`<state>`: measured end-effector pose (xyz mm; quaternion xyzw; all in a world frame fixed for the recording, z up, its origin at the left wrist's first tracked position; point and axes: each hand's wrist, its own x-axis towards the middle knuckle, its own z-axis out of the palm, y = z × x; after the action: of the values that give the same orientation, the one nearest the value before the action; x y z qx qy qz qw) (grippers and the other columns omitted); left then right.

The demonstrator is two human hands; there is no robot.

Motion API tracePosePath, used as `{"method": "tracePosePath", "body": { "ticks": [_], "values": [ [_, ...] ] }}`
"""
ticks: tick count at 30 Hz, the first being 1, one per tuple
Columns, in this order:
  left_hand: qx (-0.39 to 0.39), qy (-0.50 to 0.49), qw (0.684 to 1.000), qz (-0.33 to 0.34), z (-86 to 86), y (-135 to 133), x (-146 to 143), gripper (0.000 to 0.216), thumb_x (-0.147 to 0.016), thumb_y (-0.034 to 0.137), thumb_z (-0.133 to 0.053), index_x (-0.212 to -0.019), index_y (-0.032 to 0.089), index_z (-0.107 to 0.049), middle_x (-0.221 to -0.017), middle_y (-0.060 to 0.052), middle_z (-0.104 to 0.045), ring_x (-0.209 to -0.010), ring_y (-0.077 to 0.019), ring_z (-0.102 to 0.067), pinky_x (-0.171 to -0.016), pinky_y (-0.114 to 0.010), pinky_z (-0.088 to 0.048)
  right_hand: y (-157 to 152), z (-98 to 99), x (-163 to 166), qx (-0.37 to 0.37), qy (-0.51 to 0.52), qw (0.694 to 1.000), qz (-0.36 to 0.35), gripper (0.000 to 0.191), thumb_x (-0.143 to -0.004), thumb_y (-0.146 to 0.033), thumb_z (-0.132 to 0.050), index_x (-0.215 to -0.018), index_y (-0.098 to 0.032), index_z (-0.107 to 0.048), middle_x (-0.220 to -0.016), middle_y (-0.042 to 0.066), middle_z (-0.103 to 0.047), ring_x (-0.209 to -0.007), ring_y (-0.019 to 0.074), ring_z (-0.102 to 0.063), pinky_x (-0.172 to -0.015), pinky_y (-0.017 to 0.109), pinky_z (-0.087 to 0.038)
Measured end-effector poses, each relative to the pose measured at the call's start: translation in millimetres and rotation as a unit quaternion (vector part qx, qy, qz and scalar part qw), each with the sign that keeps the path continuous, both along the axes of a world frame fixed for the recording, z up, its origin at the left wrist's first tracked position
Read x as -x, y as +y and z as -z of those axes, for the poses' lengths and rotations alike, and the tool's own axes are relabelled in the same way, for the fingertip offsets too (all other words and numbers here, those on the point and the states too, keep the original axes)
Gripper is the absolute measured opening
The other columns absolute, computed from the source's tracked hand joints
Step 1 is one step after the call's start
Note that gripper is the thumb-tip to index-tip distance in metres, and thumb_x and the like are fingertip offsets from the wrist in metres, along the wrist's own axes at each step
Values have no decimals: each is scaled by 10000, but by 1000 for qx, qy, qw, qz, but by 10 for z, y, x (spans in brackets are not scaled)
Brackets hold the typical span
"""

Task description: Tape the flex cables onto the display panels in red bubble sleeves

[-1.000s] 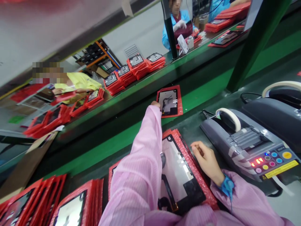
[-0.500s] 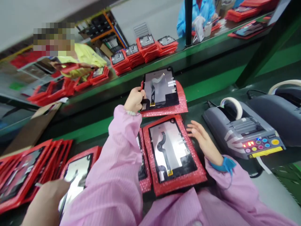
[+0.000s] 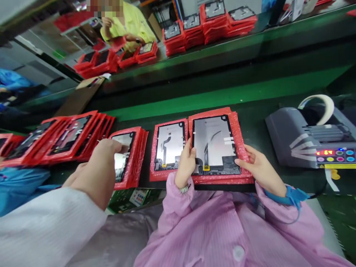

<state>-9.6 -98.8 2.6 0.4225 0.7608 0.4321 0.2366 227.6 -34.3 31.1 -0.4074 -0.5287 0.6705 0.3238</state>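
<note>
A tablet screen panel (image 3: 214,137) lies back side up, with a ribbon cable on it, on a red bubble-wrap sleeve (image 3: 241,152) right in front of me. My left hand (image 3: 187,162) is closed on the left edges of panel and sleeve. At the lower right, my right hand (image 3: 257,165) pinches the sleeve's edge, its thumb by the panel's corner. To the left, a second screen panel (image 3: 174,142) rests on its own red sleeve, close to my left hand. More red wrap shows beneath the held sleeve.
A tape dispenser (image 3: 303,137) with a lit display stands at right. At left, a co-worker's hand (image 3: 102,167) reaches over a stack of wrapped panels (image 3: 133,159). More red-wrapped panels (image 3: 72,137) lean further left. Across the green bench are stacked panels (image 3: 214,26) and a person in yellow.
My left hand has brought the raised panel and its sleeve down onto the place in front of me. My right hand has closed on the sleeve's right edge. The view has shifted.
</note>
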Motion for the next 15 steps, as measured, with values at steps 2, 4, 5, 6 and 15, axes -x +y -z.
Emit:
{"method": "tracePosePath", "body": {
  "ticks": [2, 4, 5, 6, 15],
  "values": [
    [-4, 46, 999, 8, 7, 17, -35, 458, -946, 238, -420, -1388, 199, -532, -1270, -151, -588, -1197, -273, -565, -1069, -484, -444, 6, 25, 25, -35, -29, 999, 4, 463, -757, -378, -745, -1160, -191, -612, -1107, 80, -709, -995, 225, -675, -946, 406, -540],
    [-29, 125, 992, 3, -29, 15, -91, 447, -952, 228, -398, -1362, 159, -562, -1270, -180, -555, -1225, -282, -528, -1086, -491, -417, -34, 5, 34, -110, -99, 989, 27, 411, -779, -335, -693, -1155, -183, -625, -1064, 83, -699, -1005, 242, -656, -935, 419, -528],
    [-50, 167, 985, -4, -59, 1, -125, 434, -962, 232, -392, -1347, 151, -575, -1273, -187, -539, -1237, -283, -511, -1085, -484, -414, -85, -18, 28, -159, -146, 975, 55, 397, -786, -316, -672, -1157, -180, -634, -1053, 89, -684, -1003, 248, -644, -933, 424, -519],
    [-74, 206, 976, -8, -95, -21, -161, 419, -975, 240, -391, -1337, 156, -585, -1280, -188, -531, -1247, -281, -500, -1081, -472, -414, -159, -42, 12, -208, -195, 954, 91, 389, -796, -305, -655, -1165, -181, -641, -1046, 94, -665, -989, 249, -630, -922, 421, -511],
    [-118, 375, 889, 234, -254, -113, -209, 362, -954, 261, -541, -1304, 287, -628, -1355, -92, -625, -1193, -330, -540, -1009, -507, -396, -627, 297, -682, -99, -52, 714, 691, 287, -821, -391, -638, -981, -263, -437, -807, -37, -440, -530, 84, -358, -457, 239, -284]
  ]
}}
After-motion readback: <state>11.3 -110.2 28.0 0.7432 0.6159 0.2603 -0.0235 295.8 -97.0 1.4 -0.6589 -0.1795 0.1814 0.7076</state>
